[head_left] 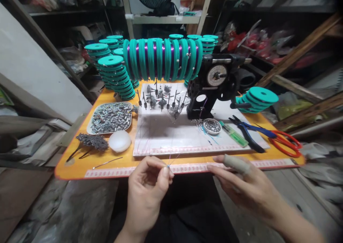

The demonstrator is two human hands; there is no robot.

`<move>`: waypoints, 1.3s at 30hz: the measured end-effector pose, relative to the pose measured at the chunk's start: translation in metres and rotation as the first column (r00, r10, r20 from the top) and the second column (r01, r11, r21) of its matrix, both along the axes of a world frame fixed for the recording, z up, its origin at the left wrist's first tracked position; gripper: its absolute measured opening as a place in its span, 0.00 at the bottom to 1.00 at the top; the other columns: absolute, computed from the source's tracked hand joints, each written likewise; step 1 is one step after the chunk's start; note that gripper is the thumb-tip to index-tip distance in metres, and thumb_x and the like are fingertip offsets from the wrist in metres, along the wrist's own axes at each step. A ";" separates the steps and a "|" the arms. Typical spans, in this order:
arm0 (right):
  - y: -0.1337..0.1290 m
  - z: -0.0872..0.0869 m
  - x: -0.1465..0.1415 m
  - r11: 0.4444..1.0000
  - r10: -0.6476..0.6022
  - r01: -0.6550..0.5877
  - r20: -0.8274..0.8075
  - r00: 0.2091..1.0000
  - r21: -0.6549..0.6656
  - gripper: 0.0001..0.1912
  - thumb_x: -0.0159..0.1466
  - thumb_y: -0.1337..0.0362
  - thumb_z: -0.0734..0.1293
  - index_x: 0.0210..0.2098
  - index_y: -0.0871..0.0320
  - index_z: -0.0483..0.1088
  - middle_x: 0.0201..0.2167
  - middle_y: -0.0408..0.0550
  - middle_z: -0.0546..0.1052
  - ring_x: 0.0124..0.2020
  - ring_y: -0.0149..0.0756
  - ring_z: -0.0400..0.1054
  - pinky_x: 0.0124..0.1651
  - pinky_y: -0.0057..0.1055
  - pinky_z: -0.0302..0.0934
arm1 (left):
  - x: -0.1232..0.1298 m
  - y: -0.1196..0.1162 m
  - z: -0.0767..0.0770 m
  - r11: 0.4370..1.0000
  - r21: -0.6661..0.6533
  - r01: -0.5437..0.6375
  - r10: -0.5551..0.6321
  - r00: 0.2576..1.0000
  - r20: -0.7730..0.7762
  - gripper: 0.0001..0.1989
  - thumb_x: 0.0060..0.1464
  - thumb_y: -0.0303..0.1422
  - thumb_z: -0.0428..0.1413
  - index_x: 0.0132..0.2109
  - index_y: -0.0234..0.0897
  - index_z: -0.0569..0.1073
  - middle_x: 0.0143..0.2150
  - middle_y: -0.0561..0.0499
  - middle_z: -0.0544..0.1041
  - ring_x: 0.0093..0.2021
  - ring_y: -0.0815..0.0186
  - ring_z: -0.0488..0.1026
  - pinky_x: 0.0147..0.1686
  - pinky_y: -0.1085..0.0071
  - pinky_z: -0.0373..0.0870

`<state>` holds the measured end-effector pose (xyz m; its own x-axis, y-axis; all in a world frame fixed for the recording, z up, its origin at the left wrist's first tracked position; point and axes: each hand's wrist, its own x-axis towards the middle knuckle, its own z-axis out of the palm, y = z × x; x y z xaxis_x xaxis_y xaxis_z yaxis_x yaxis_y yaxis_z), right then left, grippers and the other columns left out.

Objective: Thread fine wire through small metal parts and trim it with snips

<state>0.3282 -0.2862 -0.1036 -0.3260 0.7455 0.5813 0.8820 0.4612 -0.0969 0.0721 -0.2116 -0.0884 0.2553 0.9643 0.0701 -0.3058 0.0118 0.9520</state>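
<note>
My left hand [150, 189] is closed in a pinch at the table's front edge. Between thumb and forefinger is a thin fishing line [169, 156], with a tiny blue bit at the fingertips. My right hand [241, 186], one finger wrapped in a beige cover [237, 163], reaches over the measuring tape [187, 168] with fingers stretched out and apart; nothing shows in it. Beyond the hands, a row of green spools [160, 59] with purple line is mounted on a black winding device [211, 82]. Several dark swivel-like pieces [162, 105] hang below the spools.
On the left are a tray of grey sinkers [112, 118], a white bowl [119, 141] and a dark bundle [92, 142]. Right of the white board [160, 139] lie pliers [248, 134], red-handled scissors [286, 143] and a green lighter [235, 135]. Stacked spools [115, 75] stand behind.
</note>
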 end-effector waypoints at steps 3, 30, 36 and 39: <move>0.003 -0.006 -0.018 0.993 0.014 -0.006 -0.065 0.998 0.120 0.17 0.58 0.78 0.69 0.46 0.57 0.74 0.46 0.55 0.76 0.41 0.40 0.72 0.41 0.39 0.72 | 0.004 -0.005 0.001 0.999 -0.053 -0.010 0.013 0.998 0.062 0.06 0.57 0.32 0.61 0.32 0.38 0.73 0.27 0.57 0.74 0.28 0.75 0.70 0.31 0.81 0.68; -0.045 0.002 -0.079 0.942 -0.172 0.270 -0.403 0.899 0.199 0.21 0.61 0.76 0.66 0.52 0.56 0.70 0.51 0.55 0.71 0.43 0.39 0.74 0.39 0.30 0.75 | 0.033 -0.037 0.013 0.774 -0.575 0.264 0.023 0.897 0.442 0.09 0.45 0.29 0.69 0.29 0.31 0.76 0.32 0.52 0.79 0.18 0.83 0.58 0.37 0.78 0.72; -0.049 0.007 -0.062 0.952 -0.153 0.233 -0.348 0.925 0.200 0.25 0.61 0.78 0.66 0.55 0.54 0.69 0.47 0.51 0.76 0.45 0.41 0.74 0.45 0.36 0.74 | 0.033 -0.026 0.015 0.629 -0.621 0.468 -0.157 0.859 0.488 0.10 0.46 0.30 0.67 0.29 0.30 0.73 0.25 0.54 0.75 0.16 0.84 0.53 0.38 0.71 0.74; -0.035 0.019 -0.059 0.969 -0.094 0.155 -0.290 0.952 0.192 0.25 0.61 0.79 0.66 0.55 0.57 0.70 0.45 0.50 0.78 0.43 0.37 0.76 0.47 0.31 0.73 | 0.033 -0.021 0.019 0.635 -0.593 0.495 -0.228 0.853 0.469 0.11 0.45 0.30 0.67 0.29 0.32 0.71 0.21 0.58 0.69 0.17 0.81 0.55 0.35 0.72 0.72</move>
<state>0.2688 -0.3216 -0.0850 -0.0423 0.6207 0.7829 0.8857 0.3858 -0.2581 0.1054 -0.2325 -0.0696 0.6841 0.6059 -0.4061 -0.4102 0.7800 0.4727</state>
